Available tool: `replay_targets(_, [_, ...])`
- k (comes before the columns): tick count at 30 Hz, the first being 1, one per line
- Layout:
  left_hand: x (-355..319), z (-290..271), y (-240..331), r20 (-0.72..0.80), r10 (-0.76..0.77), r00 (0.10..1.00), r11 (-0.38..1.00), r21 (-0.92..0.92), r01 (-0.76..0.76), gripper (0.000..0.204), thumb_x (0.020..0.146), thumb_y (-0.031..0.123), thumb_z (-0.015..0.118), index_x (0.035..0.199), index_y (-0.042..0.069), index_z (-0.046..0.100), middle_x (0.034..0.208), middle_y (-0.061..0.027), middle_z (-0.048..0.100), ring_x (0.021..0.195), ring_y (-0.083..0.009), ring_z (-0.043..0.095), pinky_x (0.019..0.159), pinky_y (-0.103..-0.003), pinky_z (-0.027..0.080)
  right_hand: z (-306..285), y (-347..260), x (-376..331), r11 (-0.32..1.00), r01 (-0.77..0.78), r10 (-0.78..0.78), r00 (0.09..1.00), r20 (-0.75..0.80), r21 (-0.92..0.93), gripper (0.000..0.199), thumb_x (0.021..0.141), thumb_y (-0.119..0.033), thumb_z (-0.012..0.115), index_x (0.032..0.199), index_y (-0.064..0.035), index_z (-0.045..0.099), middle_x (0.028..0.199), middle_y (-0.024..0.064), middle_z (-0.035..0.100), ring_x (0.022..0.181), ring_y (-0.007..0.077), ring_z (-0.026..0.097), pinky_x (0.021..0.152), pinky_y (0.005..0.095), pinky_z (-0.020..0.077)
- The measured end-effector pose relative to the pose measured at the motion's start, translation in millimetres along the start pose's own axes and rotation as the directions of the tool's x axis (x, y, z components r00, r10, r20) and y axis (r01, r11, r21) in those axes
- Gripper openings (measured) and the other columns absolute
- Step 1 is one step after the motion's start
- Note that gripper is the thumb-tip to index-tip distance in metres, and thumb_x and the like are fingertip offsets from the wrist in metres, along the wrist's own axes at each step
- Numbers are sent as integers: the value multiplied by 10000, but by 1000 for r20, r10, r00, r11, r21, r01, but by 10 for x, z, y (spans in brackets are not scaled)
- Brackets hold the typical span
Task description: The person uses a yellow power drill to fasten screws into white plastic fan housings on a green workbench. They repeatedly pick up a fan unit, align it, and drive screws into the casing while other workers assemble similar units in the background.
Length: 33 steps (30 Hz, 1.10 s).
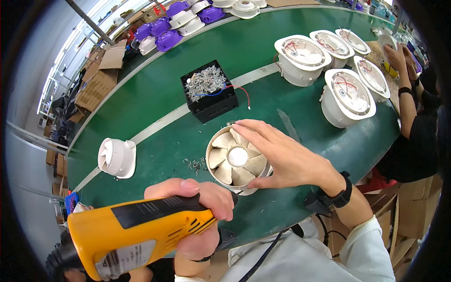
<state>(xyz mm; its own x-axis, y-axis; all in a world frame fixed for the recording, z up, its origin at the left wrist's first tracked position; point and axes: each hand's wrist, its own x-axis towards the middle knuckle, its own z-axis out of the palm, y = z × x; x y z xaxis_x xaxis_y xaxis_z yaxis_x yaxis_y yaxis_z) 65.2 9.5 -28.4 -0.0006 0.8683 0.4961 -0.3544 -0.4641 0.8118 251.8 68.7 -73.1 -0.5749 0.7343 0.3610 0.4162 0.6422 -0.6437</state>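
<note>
My left hand (206, 207) is wrapped round the front of a yellow and black electric screwdriver (141, 230). Its dark tip points right, at the near rim of a round fan housing (210, 162). It cannot be told whether the tip touches a screw. Inside the housing sits a cream fan (237, 157) with several blades and a white hub, facing up. My right hand (282, 155), a black band on its wrist, spans the housing's right side, fingers on the far rim and thumb on the near rim. Loose screws (195, 164) lie just left of the housing.
A black box (211, 105) full of screws stands beyond the housing, with red and blue wires. Another white fan housing (115, 157) lies at left. Several white housings with red wires (347, 96) stand at right, near another person's arm (406, 94). Purple and white parts (169, 40) line the far edge.
</note>
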Motion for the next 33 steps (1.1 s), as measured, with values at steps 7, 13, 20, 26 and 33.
replay_targets(7, [54,28,-67,71,-77,994,996,-27,79,607,801,502,666,1047,18,395,629,-87,557,522,-172,543,498,-313,470,-36,2,12,1000,3,-3,999,34,2,942,626,-215,804,1373,29,283,1353,230,337,1213,377,396,1028,405,342])
replay_targets(13, [38,28,25,-36,-74,997,996,-49,72,647,776,512,686,1068,18,386,617,-90,533,495,-180,516,471,-307,445,-220,-32,273,967,207,-178,966,188,-151,973,607,-308,809,1367,28,302,1361,231,349,1247,373,381,1043,443,318])
replay_targets(20, [139,-148,350,-52,138,989,977,173,-127,646,828,571,580,1092,27,352,605,-98,530,460,-190,497,458,-316,431,-79,-29,474,966,204,-145,936,321,-158,856,638,-302,764,1321,31,369,1286,201,429,1206,336,428,1022,433,338])
replay_targets(26, [124,-357,187,-94,125,988,981,163,-109,647,831,570,578,1094,29,339,586,-97,524,448,-189,492,432,-309,429,12,-362,320,793,-324,306,944,-121,-516,788,725,-486,687,1252,50,451,1011,205,593,906,336,618,737,396,513])
replay_targets(33, [122,-301,142,-93,129,987,989,84,-121,646,836,580,563,1091,35,329,597,-106,519,451,-200,486,434,-316,426,-274,152,282,964,-120,112,993,-45,-237,295,875,-244,570,1086,-43,617,963,136,642,810,341,620,699,397,499])
